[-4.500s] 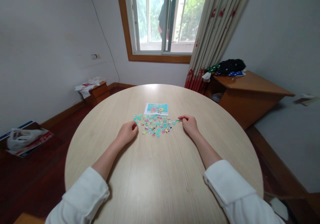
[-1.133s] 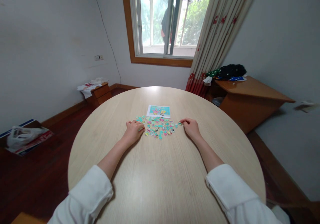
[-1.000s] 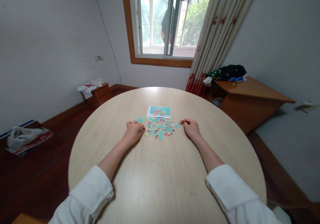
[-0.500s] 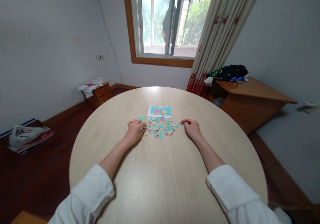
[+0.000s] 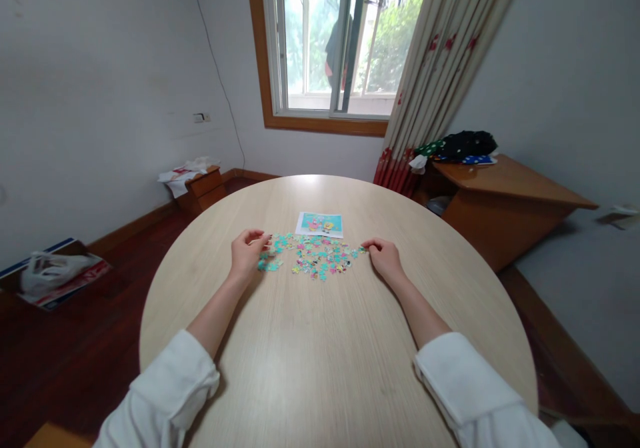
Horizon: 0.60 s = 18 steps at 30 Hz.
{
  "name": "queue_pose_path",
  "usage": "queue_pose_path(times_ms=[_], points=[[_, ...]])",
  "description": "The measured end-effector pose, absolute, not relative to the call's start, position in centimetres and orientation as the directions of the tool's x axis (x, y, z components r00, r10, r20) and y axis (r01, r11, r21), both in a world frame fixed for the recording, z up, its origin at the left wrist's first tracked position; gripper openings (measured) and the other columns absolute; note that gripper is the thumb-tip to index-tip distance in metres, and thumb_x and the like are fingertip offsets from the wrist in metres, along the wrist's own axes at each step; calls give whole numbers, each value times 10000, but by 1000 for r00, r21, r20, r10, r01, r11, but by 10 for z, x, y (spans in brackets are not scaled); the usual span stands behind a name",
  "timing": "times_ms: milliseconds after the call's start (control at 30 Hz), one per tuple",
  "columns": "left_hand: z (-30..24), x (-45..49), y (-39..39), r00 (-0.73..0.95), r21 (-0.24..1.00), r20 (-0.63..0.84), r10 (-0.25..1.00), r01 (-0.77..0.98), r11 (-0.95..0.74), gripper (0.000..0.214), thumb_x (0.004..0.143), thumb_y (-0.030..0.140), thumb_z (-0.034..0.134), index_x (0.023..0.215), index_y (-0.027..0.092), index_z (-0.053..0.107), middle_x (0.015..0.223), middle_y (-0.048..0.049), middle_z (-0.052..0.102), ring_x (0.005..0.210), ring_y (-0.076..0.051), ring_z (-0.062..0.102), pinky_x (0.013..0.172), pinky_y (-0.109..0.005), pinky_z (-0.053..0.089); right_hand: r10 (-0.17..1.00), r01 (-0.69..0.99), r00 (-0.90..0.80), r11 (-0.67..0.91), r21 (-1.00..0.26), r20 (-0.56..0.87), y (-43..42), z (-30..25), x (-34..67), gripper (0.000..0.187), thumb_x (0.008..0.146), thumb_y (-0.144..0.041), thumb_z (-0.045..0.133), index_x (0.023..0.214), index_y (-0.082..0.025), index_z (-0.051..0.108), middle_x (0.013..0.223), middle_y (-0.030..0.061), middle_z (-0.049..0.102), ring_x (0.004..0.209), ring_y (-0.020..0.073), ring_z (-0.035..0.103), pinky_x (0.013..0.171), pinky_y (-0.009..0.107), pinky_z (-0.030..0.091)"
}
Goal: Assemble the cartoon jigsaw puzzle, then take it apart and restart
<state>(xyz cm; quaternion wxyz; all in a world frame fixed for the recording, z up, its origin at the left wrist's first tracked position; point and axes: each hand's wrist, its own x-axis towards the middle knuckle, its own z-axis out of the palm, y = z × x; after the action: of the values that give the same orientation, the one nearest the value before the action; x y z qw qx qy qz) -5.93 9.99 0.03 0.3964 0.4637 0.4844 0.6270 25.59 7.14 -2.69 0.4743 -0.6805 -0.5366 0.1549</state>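
Observation:
Small jigsaw puzzle pieces, mostly turquoise with pink and yellow ones, lie spread in the middle of the round table. At the left end of the spread is my left hand, its fingers curled and thumb and forefinger close together; whatever may be between them is too small to make out. Turquoise pieces lie beside its fingers. My right hand rests at the right end, thumb and forefinger pinched on a puzzle piece. Just beyond the pieces lies a picture card with pink and yellow cartoon figures.
The pale wooden table fills the middle of the view. A brown desk with dark cloth on top stands at the right, near the curtain. At the left are a small cabinet and a plastic bag on the floor.
My left hand has moved left and slightly up, off the spread's left part, uncovering turquoise pieces there. My right hand has stayed in place.

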Motion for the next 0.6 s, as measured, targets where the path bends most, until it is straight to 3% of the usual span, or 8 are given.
queue_pose_path(times_ms=[100, 333, 600], points=[[3, -69, 104, -320, 961, 150, 936, -176, -214, 451, 434, 374, 813, 738, 134, 581, 622, 17, 601, 561, -119, 595, 576, -273, 493, 878, 590, 374, 22, -807, 298, 71, -25, 255, 288, 635, -183, 411, 641, -170, 699, 730, 60, 721, 718, 187, 635, 721, 291, 453], [1, -77, 109, -329, 951, 125, 936, -230, -208, 401, 428, 324, 827, 710, 119, 632, 641, -4, 640, 582, -96, 576, 640, -269, 494, 882, 593, 374, 11, -805, 287, 69, -21, 254, 287, 634, -178, 411, 636, -168, 698, 728, 61, 722, 715, 185, 633, 715, 286, 450], [-1, -76, 110, -314, 933, 73, 947, -313, -176, 261, 531, 196, 777, 740, 113, 645, 685, -28, 671, 627, -108, 615, 750, -317, 525, 875, 601, 370, 32, -798, 314, 70, -24, 256, 286, 630, -182, 413, 629, -175, 699, 706, 54, 718, 694, 181, 627, 690, 281, 449]])
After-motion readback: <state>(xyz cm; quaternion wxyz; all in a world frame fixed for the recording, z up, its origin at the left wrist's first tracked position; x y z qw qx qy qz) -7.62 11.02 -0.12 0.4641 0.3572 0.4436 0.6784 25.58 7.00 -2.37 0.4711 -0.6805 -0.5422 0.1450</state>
